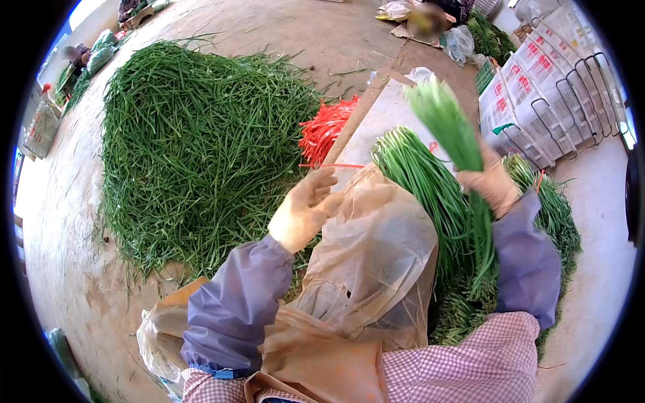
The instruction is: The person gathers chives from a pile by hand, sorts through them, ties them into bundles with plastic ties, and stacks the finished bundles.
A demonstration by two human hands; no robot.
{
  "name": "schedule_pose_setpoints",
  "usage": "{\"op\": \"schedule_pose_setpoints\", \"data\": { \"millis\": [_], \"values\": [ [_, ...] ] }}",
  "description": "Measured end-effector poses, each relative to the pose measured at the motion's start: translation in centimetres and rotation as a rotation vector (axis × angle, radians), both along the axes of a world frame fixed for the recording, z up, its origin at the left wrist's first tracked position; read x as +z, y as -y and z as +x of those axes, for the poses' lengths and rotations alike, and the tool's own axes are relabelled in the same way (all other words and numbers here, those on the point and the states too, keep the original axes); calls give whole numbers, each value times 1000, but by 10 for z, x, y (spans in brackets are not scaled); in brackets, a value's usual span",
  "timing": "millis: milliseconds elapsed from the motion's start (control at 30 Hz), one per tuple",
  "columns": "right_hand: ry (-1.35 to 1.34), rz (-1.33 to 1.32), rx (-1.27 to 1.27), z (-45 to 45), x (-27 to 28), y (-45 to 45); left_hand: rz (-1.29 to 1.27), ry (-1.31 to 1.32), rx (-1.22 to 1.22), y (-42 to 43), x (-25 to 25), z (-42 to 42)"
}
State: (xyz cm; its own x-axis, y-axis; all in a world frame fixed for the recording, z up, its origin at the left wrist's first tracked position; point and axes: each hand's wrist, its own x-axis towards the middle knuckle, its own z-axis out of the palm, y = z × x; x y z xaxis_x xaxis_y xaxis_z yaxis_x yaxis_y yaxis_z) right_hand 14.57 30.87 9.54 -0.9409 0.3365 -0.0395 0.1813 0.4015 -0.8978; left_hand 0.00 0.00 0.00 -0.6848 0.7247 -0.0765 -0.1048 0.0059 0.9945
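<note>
My right hand [494, 185] is wrapped round a bunch of flowering chives [443, 117], its pale cut ends up and its green stalks running down past my palm. A larger pile of flowering chives [420, 178] lies beside it on a board [376, 127], with the budded ends towards me. My left hand [306, 205] holds nothing, with its fingers slightly curled and apart, next to my plastic-covered knee [376, 235]. Just beyond those fingers a single red tie [336, 165] lies across the board's edge. Both forearms wear purple sleeves.
A big heap of loose green leaves [201, 154] covers the floor at left. Red ties [328, 129] lie bundled beside the board. Tied chives [547, 208] lie at right, below stacked white crates [551, 80]. Other people [127, 10] sit far off.
</note>
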Motion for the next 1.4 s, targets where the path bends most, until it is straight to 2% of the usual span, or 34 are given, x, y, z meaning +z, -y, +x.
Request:
{"op": "schedule_pose_setpoints", "data": {
  "millis": [33, 67, 100, 133, 167, 267, 400, 500, 600, 633, 733, 800, 867, 967, 1067, 1167, 1200, 1333, 1367, 1400],
  "values": [
    [-65, 86, -33, 7, -32, -6, -71, -128, 7, -8, -2, 3],
    [97, 280, -121, 14, -56, -2, -102, -188, -15, -14, -1, 7],
    [199, 632, -136, 0, -93, -29, -114, -353, -18, -47, -6, -10],
    [410, 787, -175, -6, -126, -9, -173, -394, -41, -50, -9, -8],
    [624, 979, -221, -13, -136, 0, -191, -435, -56, -65, -13, -7],
    [630, 939, -65, 8, -125, -8, -131, -236, -294, -83, -27, 5],
    [493, 917, -50, 1, -85, -14, -240, 58, -289, -94, -36, 2],
    [447, 834, -88, -11, -93, -43, -376, 12, -263, -101, -36, -5],
    [470, 556, -71, -21, -127, -65, -436, -264, -223, -115, -54, -12],
    [439, 492, -56, -22, -134, -60, -480, -254, -251, -120, -55, -14],
    [354, 557, -112, -18, -138, -37, -567, -219, -288, -137, -44, -20],
    [287, 631, -141, -17, -143, -23, -561, -258, -207, -144, -48, -15],
    [306, 579, -145, -25, -142, -2, -599, -323, -100, -151, -61, -8],
    [312, 582, -162, -32, -139, 14, -545, -240, -42, -146, -60, -9],
    [349, 542, -142, -34, -134, 6, -490, -246, -142, -135, -54, -15],
    [293, 391, -107, -29, -131, -4, -497, -319, -6, -120, -39, -23],
    [305, 409, -107, -30, -130, -3, -360, -388, 133, -118, -35, -26],
    [343, 475, -103, -31, -117, 5, -235, -320, 166, -131, 4, -36],
    [350, 491, -100, -31, -115, 6, -179, -400, 218, -143, -5, -37],
    [341, 490, -90, -32, -115, 6, -278, -471, 181, -152, -2, -39]
  ]
}}
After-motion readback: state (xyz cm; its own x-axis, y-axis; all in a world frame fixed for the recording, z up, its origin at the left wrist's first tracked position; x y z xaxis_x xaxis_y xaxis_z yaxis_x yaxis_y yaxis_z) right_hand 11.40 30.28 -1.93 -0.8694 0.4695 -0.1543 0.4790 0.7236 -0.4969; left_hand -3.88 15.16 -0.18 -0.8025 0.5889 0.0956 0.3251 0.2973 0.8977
